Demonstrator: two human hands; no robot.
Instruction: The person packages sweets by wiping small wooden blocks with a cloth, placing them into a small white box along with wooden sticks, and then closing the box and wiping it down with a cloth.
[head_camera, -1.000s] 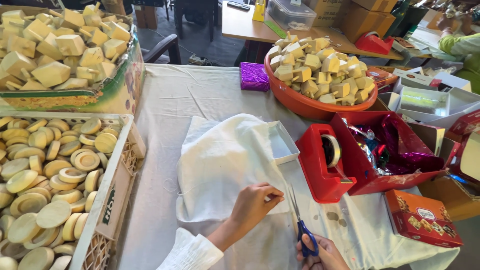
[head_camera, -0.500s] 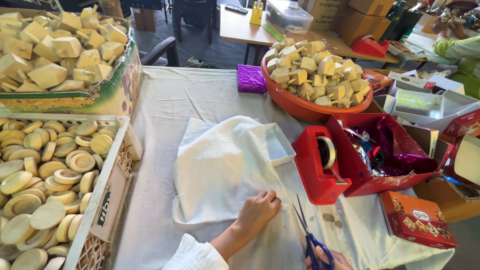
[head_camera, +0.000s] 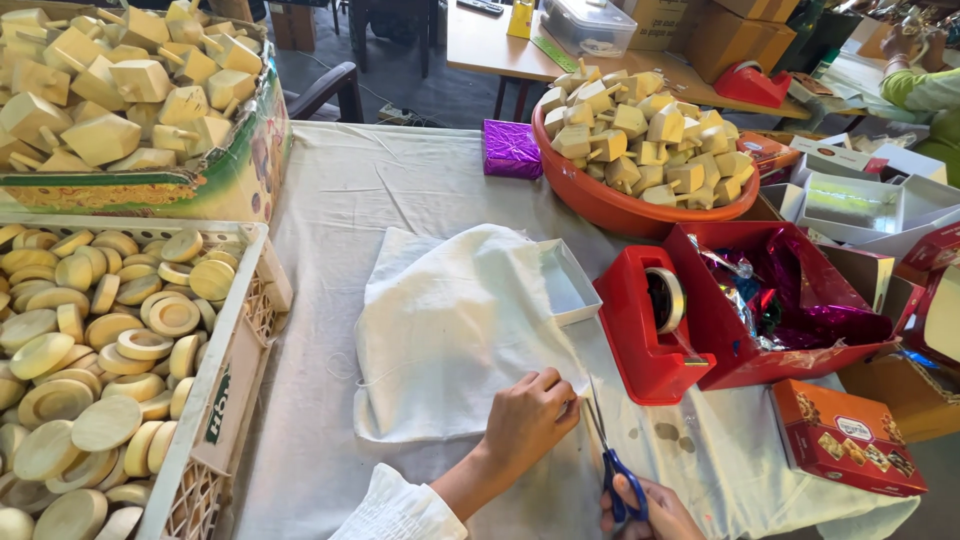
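A folded white cloth lies on the cloth-covered table in front of me. My left hand pinches the cloth's near right corner, fingers closed on the fabric. My right hand, at the bottom edge, grips blue-handled scissors. The blades point away from me and lie right beside the pinched corner, almost closed. A small open white box rests on the cloth's far right edge.
A red tape dispenser and a red box of shiny purple foil stand to the right. An orange bowl of wooden tops sits behind. Crates of wooden discs and tops fill the left. A printed orange box lies near right.
My left hand has slid right along the cloth's near edge and pinched its corner. The scissors have come in closer to that corner and their blades have narrowed.
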